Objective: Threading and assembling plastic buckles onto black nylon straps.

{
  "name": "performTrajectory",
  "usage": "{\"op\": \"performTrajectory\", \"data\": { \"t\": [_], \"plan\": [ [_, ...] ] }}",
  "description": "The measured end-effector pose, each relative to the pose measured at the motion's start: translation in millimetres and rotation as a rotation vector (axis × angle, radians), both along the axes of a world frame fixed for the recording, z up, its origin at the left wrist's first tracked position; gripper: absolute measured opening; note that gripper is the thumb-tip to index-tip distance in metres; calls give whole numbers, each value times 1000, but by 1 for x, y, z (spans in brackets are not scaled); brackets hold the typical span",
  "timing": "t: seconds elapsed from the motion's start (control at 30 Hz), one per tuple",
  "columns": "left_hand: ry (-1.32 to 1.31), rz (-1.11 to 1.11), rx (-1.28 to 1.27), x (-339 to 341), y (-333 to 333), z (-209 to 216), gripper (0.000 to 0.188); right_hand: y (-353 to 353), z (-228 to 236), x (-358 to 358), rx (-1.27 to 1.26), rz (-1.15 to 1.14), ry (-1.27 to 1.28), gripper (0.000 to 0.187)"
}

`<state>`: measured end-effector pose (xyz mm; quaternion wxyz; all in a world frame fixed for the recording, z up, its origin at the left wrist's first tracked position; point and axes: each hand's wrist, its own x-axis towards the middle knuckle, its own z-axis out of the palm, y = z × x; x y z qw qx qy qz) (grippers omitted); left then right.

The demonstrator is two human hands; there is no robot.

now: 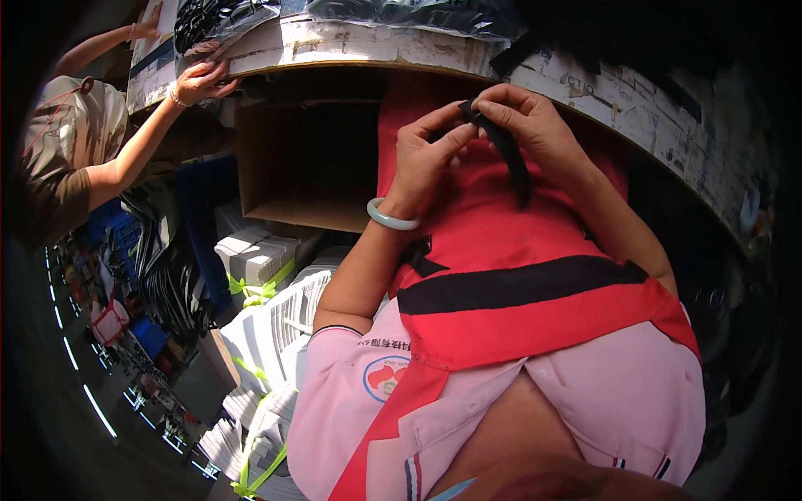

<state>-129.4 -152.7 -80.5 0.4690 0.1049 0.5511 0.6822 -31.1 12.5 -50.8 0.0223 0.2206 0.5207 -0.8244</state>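
Note:
Both of my hands are raised in front of the red apron (pixel 484 238), close to the table's edge. Between them is a narrow black strip (pixel 511 163), with its lower end hanging down over the apron. My left hand (pixel 430 154), with a pale bangle (pixel 393 215) on the wrist, pinches the strip's upper end between thumb and fingers. On the other side my right hand (pixel 530 125) is closed on the same end, its fingertips almost touching the left ones. Whether the strip is fabric or another material I cannot tell.
A worn table (pixel 334 42) carries plastic bags (pixel 418 15) of black pieces. At the left, another person's hand (pixel 200 83) rests at its edge. Below are an open cardboard box (pixel 305 219) and stacks of white sheets (pixel 271 326) tied with yellow-green bands.

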Motion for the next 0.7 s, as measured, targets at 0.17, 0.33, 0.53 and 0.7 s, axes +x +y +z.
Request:
{"op": "performTrajectory", "data": {
  "t": [0.17,0.33,0.53,0.7],
  "plan": [
    [-398,5,45,-13,5,-4,30,-3,-20,4,237,-15,110,19],
    [-590,-9,84,-9,4,-14,25,-11,-7,8,331,-23,203,18],
    [-428,64,121,-2,7,-10,25,-15,-13,7,509,-77,171,19],
    [-57,137,16,2,8,-4,21,-12,1,7,531,-161,461,15]
  ]
}}
